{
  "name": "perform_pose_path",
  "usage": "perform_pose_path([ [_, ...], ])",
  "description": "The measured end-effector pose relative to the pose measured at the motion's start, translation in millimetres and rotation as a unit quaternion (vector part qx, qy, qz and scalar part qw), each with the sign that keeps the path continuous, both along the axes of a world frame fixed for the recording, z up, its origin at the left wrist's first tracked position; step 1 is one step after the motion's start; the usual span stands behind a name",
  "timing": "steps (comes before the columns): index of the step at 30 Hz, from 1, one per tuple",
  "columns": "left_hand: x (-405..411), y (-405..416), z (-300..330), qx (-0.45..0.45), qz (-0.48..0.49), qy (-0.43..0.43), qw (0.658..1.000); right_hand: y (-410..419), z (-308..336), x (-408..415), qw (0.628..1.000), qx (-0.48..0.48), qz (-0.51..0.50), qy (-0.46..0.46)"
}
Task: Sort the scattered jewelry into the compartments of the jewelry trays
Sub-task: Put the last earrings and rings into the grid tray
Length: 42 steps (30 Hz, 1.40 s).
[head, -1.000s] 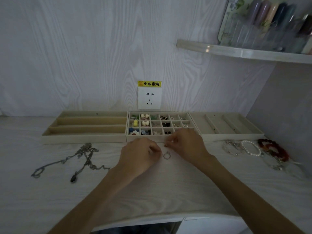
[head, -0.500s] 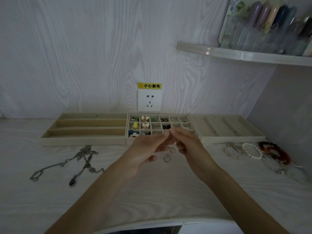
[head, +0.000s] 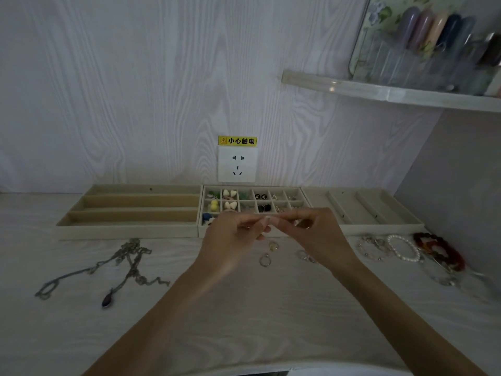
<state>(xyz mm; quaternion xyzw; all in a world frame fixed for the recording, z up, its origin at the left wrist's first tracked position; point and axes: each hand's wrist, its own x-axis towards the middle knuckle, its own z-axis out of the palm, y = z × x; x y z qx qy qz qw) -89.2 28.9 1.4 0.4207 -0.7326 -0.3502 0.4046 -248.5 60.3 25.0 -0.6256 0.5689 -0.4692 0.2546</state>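
Note:
My left hand [head: 233,236] and my right hand [head: 318,234] are raised in front of the middle grid tray [head: 254,187], fingertips meeting. Together they pinch a small jewelry piece [head: 271,221], too tiny to make out. The grid tray holds small earrings and beads in several cells; its front row is hidden behind my hands. Loose rings [head: 265,260] lie on the table below my hands. A left tray [head: 127,231] with long slots and a right tray [head: 379,229] stand empty. Tangled chain necklaces [head: 127,257] lie at the left, and a pearl bracelet [head: 404,248] and a red bead bracelet [head: 440,249] at the right.
A wall socket [head: 237,165] with a yellow warning label sits above the trays. A shelf [head: 393,93] with bottles juts out at the upper right. A side wall closes off the right end of the white table [head: 244,308].
Both hands have lifted off the table and come together in front of the grid tray, pinching a small piece between the fingertips. The ring on the table has stayed put.

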Motion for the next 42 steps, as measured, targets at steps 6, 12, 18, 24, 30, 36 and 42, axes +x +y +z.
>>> perform_pose_path([
  [6,1.6,-9.8,-2.3,-0.154,0.073,-0.176,0.97,-26.4,4.1,-15.0,0.988,-0.014,-0.016,0.152],
  [12,19.0,-20.6,-15.1,-0.215,0.169,-0.202,0.94,-95.4,25.7,-65.7,0.943,0.018,-0.029,0.331],
  [18,21.8,-28.3,-22.4,-0.219,0.126,-0.252,0.934,-138.2,14.0,-59.0,0.896,0.085,0.016,0.435],
  [24,26.4,-29.3,-21.5,-0.196,0.112,-0.258,0.939,-146.0,5.3,-52.5,0.867,0.08,-0.004,0.492],
  [30,25.4,-29.3,-22.6,-0.199,0.114,-0.257,0.939,-147.4,5.3,-48.7,0.854,0.083,-0.003,0.514],
  [36,25.1,-29.2,-21.2,-0.201,0.115,-0.26,0.938,-148.3,6.6,-45.9,0.834,0.088,0.007,0.544],
  [42,27.0,-25.7,-17.3,-0.193,0.105,-0.271,0.937,-143.9,16.1,-46.0,0.826,0.099,0.02,0.555],
])
